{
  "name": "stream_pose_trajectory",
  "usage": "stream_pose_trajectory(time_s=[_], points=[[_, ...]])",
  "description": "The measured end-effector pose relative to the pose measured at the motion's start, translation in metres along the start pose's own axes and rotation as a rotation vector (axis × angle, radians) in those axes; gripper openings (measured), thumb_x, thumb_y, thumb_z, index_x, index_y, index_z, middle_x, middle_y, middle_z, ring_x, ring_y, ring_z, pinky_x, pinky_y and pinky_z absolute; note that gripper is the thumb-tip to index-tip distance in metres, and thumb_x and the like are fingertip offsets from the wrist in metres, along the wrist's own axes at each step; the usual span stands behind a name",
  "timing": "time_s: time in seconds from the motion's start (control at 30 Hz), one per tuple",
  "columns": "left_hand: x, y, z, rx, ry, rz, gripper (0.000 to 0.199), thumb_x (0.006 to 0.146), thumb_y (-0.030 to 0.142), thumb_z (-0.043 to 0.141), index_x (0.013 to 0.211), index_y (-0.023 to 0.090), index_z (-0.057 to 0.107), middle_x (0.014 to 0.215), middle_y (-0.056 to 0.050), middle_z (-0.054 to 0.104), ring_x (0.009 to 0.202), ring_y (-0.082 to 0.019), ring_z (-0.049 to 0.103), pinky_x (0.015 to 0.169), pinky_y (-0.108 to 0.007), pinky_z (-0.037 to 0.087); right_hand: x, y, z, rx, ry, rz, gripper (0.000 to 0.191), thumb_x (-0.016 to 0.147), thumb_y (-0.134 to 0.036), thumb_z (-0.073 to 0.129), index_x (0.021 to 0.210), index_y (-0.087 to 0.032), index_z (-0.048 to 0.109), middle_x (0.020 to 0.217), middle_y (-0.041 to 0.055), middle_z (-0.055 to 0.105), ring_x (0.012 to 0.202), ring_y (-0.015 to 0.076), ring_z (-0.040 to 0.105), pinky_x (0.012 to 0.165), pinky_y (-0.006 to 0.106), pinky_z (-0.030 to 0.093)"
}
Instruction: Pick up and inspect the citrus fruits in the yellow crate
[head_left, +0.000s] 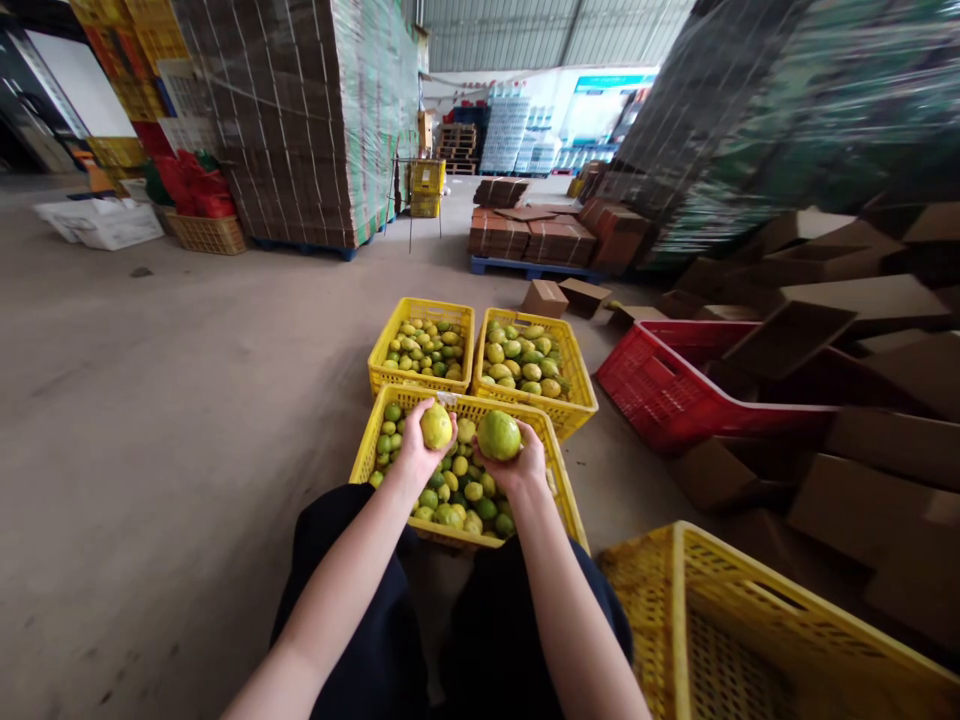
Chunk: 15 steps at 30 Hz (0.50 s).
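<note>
My left hand [418, 448] is closed around a yellow lemon [436, 427]. In my right hand [527, 462] rests a larger green lemon [499, 435], with the fingers curled round its right side and underneath. Both hands are held over the near yellow crate [365, 447], which contains many green and yellow lemons [450, 490]. Beyond it stand two more yellow crates, the left one [381, 377] holding small yellow-green lemons [427, 345] and the right one [576, 402] holding larger ones [525, 358].
A red crate [652, 400] with cardboard in it stands at the right, amid a heap of open cardboard boxes [862, 480]. Another yellow crate [679, 620] is at the lower right. Wrapped pallet stacks [292, 120] and flattened cartons [555, 240] stand farther back.
</note>
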<state>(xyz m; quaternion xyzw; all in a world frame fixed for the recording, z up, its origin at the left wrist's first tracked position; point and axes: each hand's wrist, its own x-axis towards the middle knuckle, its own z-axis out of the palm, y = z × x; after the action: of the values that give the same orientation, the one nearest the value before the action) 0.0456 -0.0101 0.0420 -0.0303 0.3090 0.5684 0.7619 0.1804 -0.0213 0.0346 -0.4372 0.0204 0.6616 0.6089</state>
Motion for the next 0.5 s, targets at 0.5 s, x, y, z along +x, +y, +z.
stream_pose_trajectory(time_s=[0.5], points=[[0.0062,-0.0028,-0.0057,0.028,-0.103,-0.120,0.018,0.078,0.023,0.047,0.077,0.010,0.061,0.065,-0.006,0.062,0.061,-0.015,0.062,0.051,-0.023,0.049,-0.0015,0.0009,-0.0007,-0.053,-0.120,0.080,0.021,0.073,-0.032,0.046,0.078,-0.016,0.058,0.063,0.0079,0.065,0.055,0.0209,0.062,0.046,0.032,0.049]])
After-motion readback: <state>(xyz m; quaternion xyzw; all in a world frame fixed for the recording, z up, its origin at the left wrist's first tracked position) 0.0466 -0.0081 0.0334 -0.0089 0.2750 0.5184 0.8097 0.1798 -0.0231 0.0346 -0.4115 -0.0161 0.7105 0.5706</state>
